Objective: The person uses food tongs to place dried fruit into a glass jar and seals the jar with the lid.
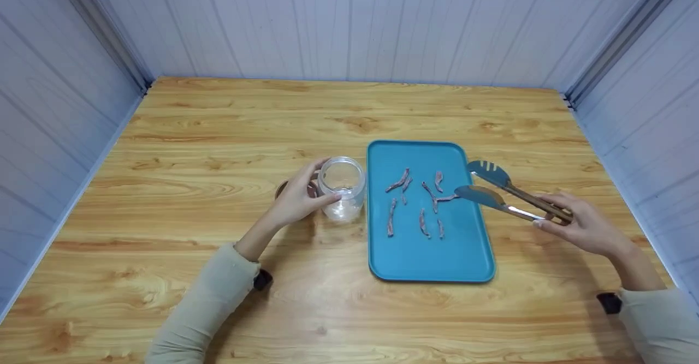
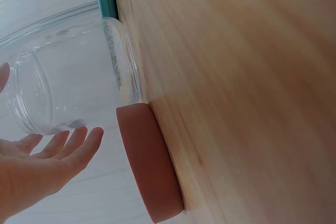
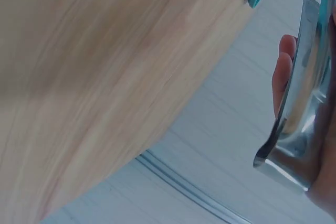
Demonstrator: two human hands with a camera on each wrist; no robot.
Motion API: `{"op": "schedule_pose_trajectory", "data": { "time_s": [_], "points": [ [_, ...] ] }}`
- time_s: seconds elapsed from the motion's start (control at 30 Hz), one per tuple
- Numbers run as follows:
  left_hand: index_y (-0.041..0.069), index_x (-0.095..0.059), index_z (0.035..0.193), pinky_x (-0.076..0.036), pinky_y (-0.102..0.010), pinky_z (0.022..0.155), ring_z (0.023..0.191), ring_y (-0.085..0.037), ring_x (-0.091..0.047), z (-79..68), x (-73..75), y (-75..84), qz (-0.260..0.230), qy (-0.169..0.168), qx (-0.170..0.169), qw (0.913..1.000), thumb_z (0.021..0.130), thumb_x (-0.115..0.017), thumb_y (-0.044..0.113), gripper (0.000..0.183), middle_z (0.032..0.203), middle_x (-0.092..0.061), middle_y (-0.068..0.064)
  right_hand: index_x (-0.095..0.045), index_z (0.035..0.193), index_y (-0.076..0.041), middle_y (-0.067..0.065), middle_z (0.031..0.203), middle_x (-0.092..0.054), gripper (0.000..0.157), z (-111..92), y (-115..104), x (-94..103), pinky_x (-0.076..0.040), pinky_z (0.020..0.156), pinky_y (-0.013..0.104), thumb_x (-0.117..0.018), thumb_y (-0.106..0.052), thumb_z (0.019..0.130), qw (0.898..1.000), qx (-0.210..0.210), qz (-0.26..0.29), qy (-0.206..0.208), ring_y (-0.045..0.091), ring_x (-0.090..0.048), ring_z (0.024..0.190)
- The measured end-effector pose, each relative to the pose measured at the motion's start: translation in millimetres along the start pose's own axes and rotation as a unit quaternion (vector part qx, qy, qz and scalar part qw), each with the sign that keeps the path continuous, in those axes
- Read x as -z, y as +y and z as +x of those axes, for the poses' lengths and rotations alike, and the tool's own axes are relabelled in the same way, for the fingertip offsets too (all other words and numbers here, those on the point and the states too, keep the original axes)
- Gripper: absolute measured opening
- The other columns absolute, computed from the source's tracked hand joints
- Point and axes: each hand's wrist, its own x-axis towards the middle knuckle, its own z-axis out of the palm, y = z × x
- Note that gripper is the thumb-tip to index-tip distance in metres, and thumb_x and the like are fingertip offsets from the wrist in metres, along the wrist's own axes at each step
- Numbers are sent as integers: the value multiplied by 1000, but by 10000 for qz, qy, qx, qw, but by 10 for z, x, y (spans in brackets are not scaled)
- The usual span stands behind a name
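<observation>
My left hand [image 1: 299,196] holds a clear jar [image 1: 349,207], thumb across the near side of its rim and fingers along its left side. The jar stands upright with its mouth uncovered, beside the blue tray [image 1: 431,260]. Several thin brownish strips [image 1: 391,218] lie scattered on that tray. In my right hand [image 1: 583,225] is a pair of metal tongs [image 1: 494,174], gripped near the hinged end. Their tips are spread apart, one slotted, reaching over the tray's right edge. The right wrist view shows the tongs' shiny end [image 3: 294,145] against the palm.
A reddish-brown round lid [image 2: 149,163] lies on the table just left of the jar, partly hidden by my left hand in the head view. The wood-grain table [image 1: 229,129] is bounded by pale panelled walls [image 1: 349,25] at the back and both sides.
</observation>
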Motion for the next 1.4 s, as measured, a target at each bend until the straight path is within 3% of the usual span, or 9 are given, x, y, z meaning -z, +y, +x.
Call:
{"op": "schedule_pose_trajectory", "data": {
  "time_s": [0.2,0.27,0.43,0.5,0.67,0.9,1.03,1.27,1.4],
  "points": [
    [6,-34,133,-44,-38,68,81,-25,-52,-9,4,11,12,-22,-38,10000,74,-72,27,73,118,-47,-11,-54,115,1,-1,79,-53,40,36,-46,-66,-40,50,24,-67,-5,77,9993,308,134,-166,10,-47,66],
    [3,-33,133,-44,-40,69,81,-27,-51,-31,16,113,9,-30,17,10000,75,-71,22,72,119,-47,-14,-54,115,0,-2,79,-53,41,50,-67,-93,-40,48,23,-68,-6,77,9990,361,160,-219,10,-47,64],
    [-3,-32,132,-44,-43,70,82,-30,-51,-53,31,245,10,-44,109,9999,76,-70,14,70,118,-47,-18,-53,113,6,3,80,-54,40,110,-378,-113,-42,47,24,-67,0,75,9979,453,197,-431,12,-48,64],
    [-1,-33,132,-44,-43,70,81,-29,-51,-30,18,151,3,-20,59,10000,75,-71,16,71,117,-47,-17,-53,112,8,6,82,-54,40,134,-434,-142,-43,49,25,-67,1,75,9975,461,226,-495,13,-49,66],
    [3,-33,133,-44,-43,70,82,-27,-51,3,1,16,14,-1,24,10000,74,-72,22,74,119,-47,-14,-53,116,1,7,89,-54,42,177,-233,-280,-43,52,25,-68,-8,77,9968,475,187,-622,13,-49,70],
    [5,-34,133,-44,-43,71,84,-27,-51,3,4,8,-56,-24,5,10000,74,-72,25,73,118,-47,-11,-56,111,2,6,87,-56,40,229,-212,-379,-43,58,27,-67,-19,79,9961,487,28,-739,14,-49,71],
    [3,-35,132,-45,-41,70,82,-25,-51,-3,6,47,40,-2,12,10000,74,-72,24,72,118,-47,-12,-58,107,3,3,84,-58,36,260,-222,-424,-42,59,29,-68,-17,78,9957,643,-58,-666,14,-50,71],
    [-6,-34,130,-43,-48,71,81,-30,-51,-68,38,305,-123,8,-64,9999,75,-71,11,68,118,-46,-22,-61,103,-1,-6,80,-57,30,307,-243,-473,-41,58,26,-67,-18,79,9962,501,-25,-718,10,-49,68],
    [-1,-34,132,-44,-46,71,82,-28,-51,-40,22,176,-47,6,-21,10000,75,-71,17,70,119,-46,-17,-61,102,-1,-4,82,-58,29,322,-258,-484,-42,60,28,-66,-19,80,9959,446,24,-791,11,-50,70]
  ]
}}
